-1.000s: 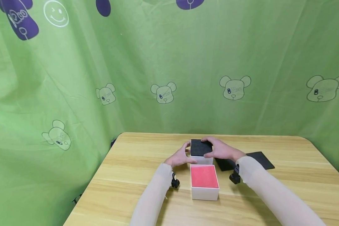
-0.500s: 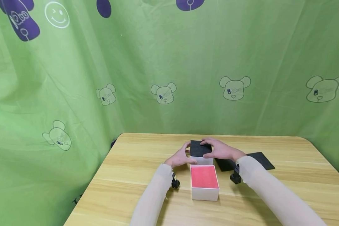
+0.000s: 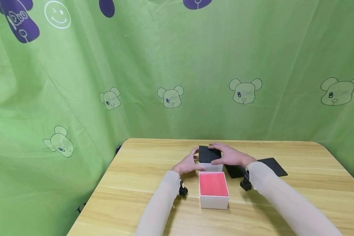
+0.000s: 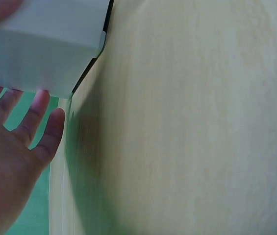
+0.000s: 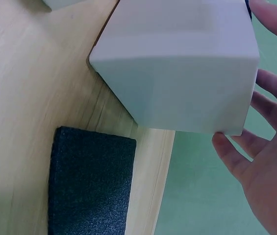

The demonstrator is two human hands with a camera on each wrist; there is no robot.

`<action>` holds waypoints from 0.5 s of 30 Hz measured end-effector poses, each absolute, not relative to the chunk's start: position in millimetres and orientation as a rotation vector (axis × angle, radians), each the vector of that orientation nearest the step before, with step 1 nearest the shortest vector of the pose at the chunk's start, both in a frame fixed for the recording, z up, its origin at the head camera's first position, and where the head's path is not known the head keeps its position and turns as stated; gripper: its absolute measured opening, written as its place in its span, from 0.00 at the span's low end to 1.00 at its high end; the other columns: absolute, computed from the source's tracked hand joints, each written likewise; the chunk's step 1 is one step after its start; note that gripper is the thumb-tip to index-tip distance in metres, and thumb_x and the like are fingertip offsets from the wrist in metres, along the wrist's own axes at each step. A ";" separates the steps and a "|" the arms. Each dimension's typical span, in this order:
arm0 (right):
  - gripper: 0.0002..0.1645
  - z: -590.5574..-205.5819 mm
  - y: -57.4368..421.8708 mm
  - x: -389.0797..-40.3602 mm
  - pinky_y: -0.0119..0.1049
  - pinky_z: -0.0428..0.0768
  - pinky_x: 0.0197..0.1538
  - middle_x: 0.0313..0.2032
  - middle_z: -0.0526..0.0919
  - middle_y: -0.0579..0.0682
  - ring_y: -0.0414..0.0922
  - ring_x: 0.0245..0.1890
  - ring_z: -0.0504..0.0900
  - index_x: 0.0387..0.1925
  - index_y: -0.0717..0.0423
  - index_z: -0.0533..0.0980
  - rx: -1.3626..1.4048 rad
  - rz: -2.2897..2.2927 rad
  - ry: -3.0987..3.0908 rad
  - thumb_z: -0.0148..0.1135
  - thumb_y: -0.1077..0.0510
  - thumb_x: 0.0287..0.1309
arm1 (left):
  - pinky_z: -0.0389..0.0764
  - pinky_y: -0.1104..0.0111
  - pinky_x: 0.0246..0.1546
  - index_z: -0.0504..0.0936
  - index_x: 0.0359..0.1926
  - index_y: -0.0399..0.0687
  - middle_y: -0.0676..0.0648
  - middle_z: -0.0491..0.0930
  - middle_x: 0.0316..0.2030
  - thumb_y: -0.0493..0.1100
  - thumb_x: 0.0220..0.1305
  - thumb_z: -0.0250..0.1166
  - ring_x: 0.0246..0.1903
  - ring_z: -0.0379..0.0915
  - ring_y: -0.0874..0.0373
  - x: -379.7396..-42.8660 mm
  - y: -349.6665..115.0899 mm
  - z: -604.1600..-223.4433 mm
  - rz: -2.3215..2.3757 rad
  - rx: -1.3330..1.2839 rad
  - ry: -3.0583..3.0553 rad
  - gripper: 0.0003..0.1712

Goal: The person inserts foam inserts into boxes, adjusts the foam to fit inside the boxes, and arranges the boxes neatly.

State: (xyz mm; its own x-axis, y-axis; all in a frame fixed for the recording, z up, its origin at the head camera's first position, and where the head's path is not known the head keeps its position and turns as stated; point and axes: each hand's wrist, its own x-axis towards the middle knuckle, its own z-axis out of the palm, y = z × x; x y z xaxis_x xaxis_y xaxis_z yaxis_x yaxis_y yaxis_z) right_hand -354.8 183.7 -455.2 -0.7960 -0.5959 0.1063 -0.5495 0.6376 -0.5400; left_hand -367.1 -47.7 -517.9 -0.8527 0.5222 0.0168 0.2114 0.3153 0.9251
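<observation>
Near the table's back edge stands a white box (image 3: 211, 167) with a square black foam-like pad (image 3: 207, 155) on its top. My left hand (image 3: 187, 164) grips its left side, thumb at the front and fingers spread toward the back; in the left wrist view several fingertips (image 4: 42, 96) meet the box's edge. From the right, my right hand (image 3: 230, 155) spans the top, thumb over the pad's front edge and fingers across its back. In the right wrist view a fingertip (image 5: 219, 139) touches the far corner of the white box (image 5: 177, 93).
Right in front of that box sits a second white box (image 3: 214, 202) with a red top surface (image 3: 213, 184). A flat black foam sheet (image 3: 272, 166) lies on the wooden table (image 3: 312, 190) under the right forearm. A green curtain (image 3: 206, 121) hangs behind the table.
My right hand's fingers have shifted slightly left across the black pad. The left hand, both boxes and the black sheet stay where they were.
</observation>
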 end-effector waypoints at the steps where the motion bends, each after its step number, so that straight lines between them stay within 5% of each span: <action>1: 0.46 -455.1 183.1 -355.0 0.60 0.60 0.62 0.67 0.60 0.62 0.61 0.65 0.59 0.64 0.57 0.66 -0.973 -0.866 2.771 0.68 0.39 0.49 | 0.72 0.70 0.52 0.46 0.73 0.51 0.52 0.56 0.68 0.39 0.46 0.76 0.59 0.64 0.56 -367.2 -47.8 -517.7 1.548 0.664 2.303 0.60; 15: 0.46 -456.9 172.6 -359.9 0.58 0.65 0.59 0.67 0.60 0.59 0.59 0.64 0.60 0.66 0.51 0.66 -1.014 -0.805 2.742 0.67 0.37 0.49 | 0.72 0.71 0.51 0.46 0.73 0.52 0.53 0.55 0.68 0.39 0.46 0.76 0.59 0.63 0.57 -368.2 -46.8 -518.8 1.531 0.663 2.313 0.60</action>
State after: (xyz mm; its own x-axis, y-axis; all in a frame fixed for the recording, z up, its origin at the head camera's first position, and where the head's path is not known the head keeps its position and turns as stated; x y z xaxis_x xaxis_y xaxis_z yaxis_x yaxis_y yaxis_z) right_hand -359.9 172.6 -456.9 -0.7710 -0.6320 0.0783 -0.5741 0.6366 -0.5149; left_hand -368.2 -46.8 -518.8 -0.8524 0.5227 0.0125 0.2158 0.3301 0.9190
